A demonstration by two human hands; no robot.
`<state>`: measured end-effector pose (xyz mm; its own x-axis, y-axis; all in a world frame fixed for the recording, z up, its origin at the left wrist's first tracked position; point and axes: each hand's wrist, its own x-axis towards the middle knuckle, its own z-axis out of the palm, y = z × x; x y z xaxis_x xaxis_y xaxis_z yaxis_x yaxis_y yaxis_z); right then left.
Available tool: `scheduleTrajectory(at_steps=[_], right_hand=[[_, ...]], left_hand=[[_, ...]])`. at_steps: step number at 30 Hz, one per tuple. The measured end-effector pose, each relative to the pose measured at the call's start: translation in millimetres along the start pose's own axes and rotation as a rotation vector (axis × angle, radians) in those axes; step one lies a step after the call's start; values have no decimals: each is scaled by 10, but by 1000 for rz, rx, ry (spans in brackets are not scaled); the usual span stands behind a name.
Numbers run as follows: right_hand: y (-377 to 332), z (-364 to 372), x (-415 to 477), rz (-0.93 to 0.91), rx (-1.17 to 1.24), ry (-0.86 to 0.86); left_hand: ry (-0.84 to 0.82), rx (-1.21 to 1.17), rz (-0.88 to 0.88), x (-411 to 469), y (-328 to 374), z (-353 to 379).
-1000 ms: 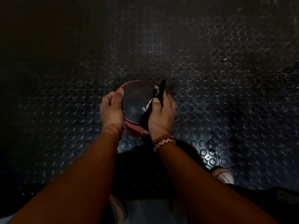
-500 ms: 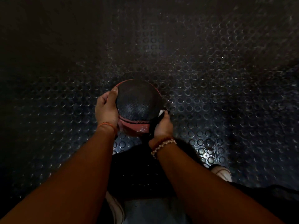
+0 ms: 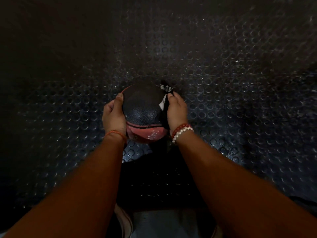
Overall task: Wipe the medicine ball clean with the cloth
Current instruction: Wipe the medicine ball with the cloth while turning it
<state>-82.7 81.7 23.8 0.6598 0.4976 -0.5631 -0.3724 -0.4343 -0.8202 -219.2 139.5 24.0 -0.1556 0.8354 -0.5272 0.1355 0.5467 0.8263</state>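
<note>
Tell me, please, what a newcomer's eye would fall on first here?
The black and pink medicine ball sits at the centre, between both hands. The left hand grips its left side; the right hand presses a dark cloth with white patches against its right side. Dark studded floor lies all around.

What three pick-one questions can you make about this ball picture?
1. Where is the cloth? A) at the right side of the medicine ball B) on the floor C) over a shoe
2. What colours is the medicine ball? A) green and yellow B) black and pink C) all white
3. What is the left hand doing? A) waving B) pointing C) holding the medicine ball
Answers: 1 A, the right hand holds it there; 2 B, black top, pink band; 3 C, it grips the left side.
</note>
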Motion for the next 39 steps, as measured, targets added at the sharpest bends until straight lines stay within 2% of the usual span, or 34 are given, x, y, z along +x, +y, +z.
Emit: scheduleTrajectory(at_steps=[2,4,8,11,14,17,19,20,24,27,30,36,39], right_hand=[[47,-83,56,279,215,-24],[102,-159,42,465,272,-52],[80,-266,23,461,135,-94],[99,-346,81,420,-111,-109],[113,-392,39,396,-173,-58],[144,-338,-140,236,-151,-1],[190,-308,-327,84,-95,83],[196,-311,-420,-24,-143,91],[192,-288,-531,-456,-441,4],[95,-234,-341,-532,-530,-50],[-63,-224,-50,-406,-430,-122],[31,-384,97,371,209,-52],[216,-390,-92,494,368,66]], left_hand=[[-23,22,-6,21,-29,-1],[-19,61,-24,49,6,-24],[-262,1,-270,137,36,-135],[-166,196,-293,137,-80,-229],[-119,419,-186,-40,21,-208],[-99,461,13,-155,64,-82],[-157,394,169,-233,43,-5],[-195,382,215,-261,26,27],[-232,344,243,-224,22,108],[-188,315,169,-181,36,114],[-135,294,131,-176,48,131],[-95,255,97,-142,48,203],[-95,253,93,-141,62,226]])
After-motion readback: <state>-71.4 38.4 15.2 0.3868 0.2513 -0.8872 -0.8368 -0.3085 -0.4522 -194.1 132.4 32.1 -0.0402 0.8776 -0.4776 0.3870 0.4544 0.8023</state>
